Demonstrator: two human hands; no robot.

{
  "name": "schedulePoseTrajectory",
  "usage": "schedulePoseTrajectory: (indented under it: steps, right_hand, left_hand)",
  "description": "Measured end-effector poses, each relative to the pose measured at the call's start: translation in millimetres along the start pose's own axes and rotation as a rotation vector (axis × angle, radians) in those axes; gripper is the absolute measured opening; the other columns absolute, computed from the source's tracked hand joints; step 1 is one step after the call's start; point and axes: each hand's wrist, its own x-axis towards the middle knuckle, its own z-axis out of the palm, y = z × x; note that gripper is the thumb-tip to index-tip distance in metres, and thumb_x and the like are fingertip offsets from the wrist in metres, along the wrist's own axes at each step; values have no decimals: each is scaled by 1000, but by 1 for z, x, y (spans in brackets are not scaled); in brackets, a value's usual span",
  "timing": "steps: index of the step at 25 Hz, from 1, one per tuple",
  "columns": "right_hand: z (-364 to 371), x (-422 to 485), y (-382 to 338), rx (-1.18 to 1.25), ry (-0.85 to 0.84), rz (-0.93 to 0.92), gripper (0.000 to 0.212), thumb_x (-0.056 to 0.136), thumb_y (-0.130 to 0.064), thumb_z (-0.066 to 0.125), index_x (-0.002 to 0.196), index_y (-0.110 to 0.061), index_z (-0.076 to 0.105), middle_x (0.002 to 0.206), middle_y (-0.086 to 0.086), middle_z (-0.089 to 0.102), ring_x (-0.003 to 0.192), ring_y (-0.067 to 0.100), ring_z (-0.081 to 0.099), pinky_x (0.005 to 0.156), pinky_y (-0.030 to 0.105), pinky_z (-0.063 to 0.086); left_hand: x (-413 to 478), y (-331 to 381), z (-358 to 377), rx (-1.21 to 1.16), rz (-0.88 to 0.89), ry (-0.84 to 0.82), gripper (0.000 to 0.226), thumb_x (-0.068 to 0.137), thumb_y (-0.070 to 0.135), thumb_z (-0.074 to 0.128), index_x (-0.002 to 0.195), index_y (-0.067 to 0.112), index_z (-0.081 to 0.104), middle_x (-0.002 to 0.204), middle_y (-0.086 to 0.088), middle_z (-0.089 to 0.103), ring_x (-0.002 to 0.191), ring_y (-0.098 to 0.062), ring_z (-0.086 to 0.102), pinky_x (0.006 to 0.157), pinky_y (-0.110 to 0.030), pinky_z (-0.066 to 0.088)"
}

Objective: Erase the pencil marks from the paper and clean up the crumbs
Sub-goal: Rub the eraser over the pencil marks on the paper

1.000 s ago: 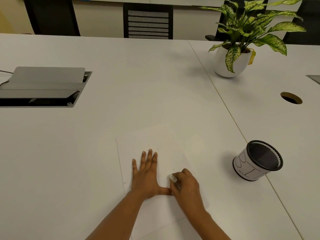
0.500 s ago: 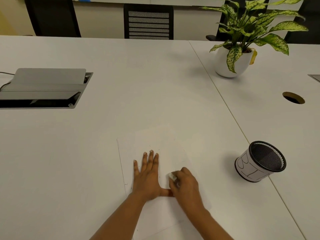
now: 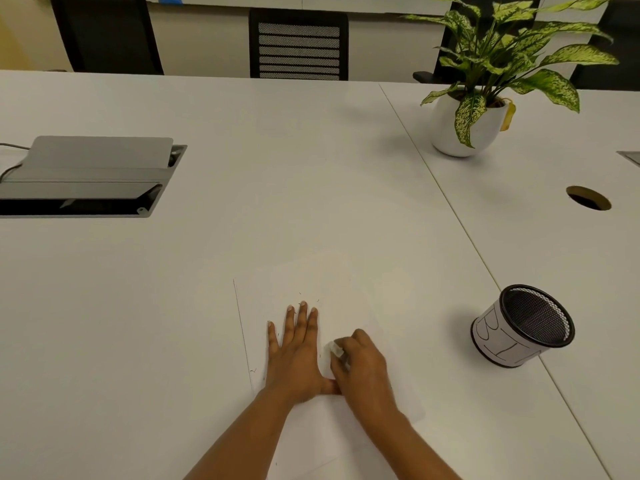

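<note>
A white sheet of paper [image 3: 339, 282] lies on the white table, near the front edge. My left hand [image 3: 296, 351] lies flat on it, fingers straight and spread, pressing it down. Just to its right, my right hand [image 3: 362, 367] grips a small white eraser [image 3: 334, 348] with its fingertips, the eraser's end touching the paper beside my left index finger. A few tiny dark crumbs [image 3: 300, 294] are scattered on the paper above my left fingertips and near its left edge. No pencil marks are plainly visible.
A black mesh cup [image 3: 519, 327] wrapped in paper lettered "BIN" stands to the right. A potted plant [image 3: 464, 123] sits at the back right, a grey cable box [image 3: 86, 174] with its lid raised at the left, a cable hole [image 3: 588, 197] at the far right.
Both hands stay almost where they were on the paper; the right hand with the eraser shifts only slightly. The camera view drifts a little.
</note>
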Motion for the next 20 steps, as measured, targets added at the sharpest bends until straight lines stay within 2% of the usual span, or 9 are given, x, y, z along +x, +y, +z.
schedulePoseTrajectory:
  steps: [2,4,7,13,18,20]
  right_hand:
    - [-5,8,4,-1,24,12,9,84,-10,59,82,-2,63,71,-4,41,57,3,40,52,9,31]
    - [-18,28,17,-35,88,120,14,85,-13,59,84,-1,64,72,-2,43,59,9,41,52,13,29]
    - [-30,43,25,-46,148,205,17,86,-15,58,83,1,64,77,3,47,64,15,44,53,14,28]
    - [-5,15,5,-24,67,39,13,85,-14,59,80,-2,64,73,-1,43,54,1,39,50,6,29]
    - [-25,43,25,-26,165,204,20,86,-17,59,86,2,64,79,7,49,64,16,46,54,16,31]
    - [-29,49,28,65,199,322,22,85,-17,61,96,1,63,86,10,55,72,18,50,64,22,37]
  left_hand:
    - [-1,1,-1,-13,-2,3,138,47,88,48,141,17,-25,147,0,-34,132,-18,-35,108,-51,-20]
    - [-1,1,-2,-13,-1,1,143,40,92,42,141,17,-25,147,0,-35,129,-17,-37,109,-51,-19]
    - [-1,0,-2,-10,1,-2,140,47,89,49,141,17,-25,140,2,-39,127,-16,-39,107,-51,-20]
    - [-2,2,-1,-17,0,13,143,39,93,41,142,17,-24,146,0,-35,131,-17,-36,109,-51,-19]
    - [-2,0,-2,-17,5,1,140,46,89,48,142,16,-24,144,1,-36,130,-17,-37,109,-51,-19]
    - [-2,1,-2,-19,2,-2,139,48,88,50,142,16,-24,146,0,-35,130,-17,-37,108,-51,-20]
